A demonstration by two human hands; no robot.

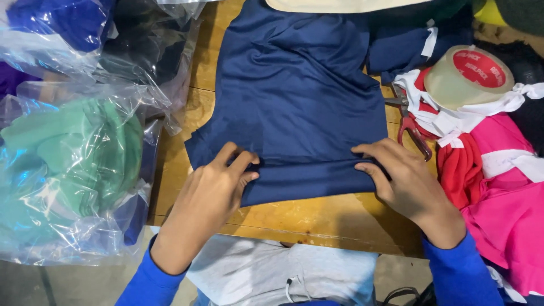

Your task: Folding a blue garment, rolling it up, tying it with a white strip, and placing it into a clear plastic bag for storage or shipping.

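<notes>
So both hands are mid-fold: left hand [212, 190] and right hand [399, 175] fingers are pinching the navy shirt's [300, 90] hem near the surface's front edge; next it's needing an even lift.

The scissors [412, 131] lie mostly under the red cloth [460, 164] and white strips; only one red handle and a bit of metal show. The navy garment [294, 96] is cut off by the top edge. The right hand [405, 178] hides its fingertips in the fold.
</notes>
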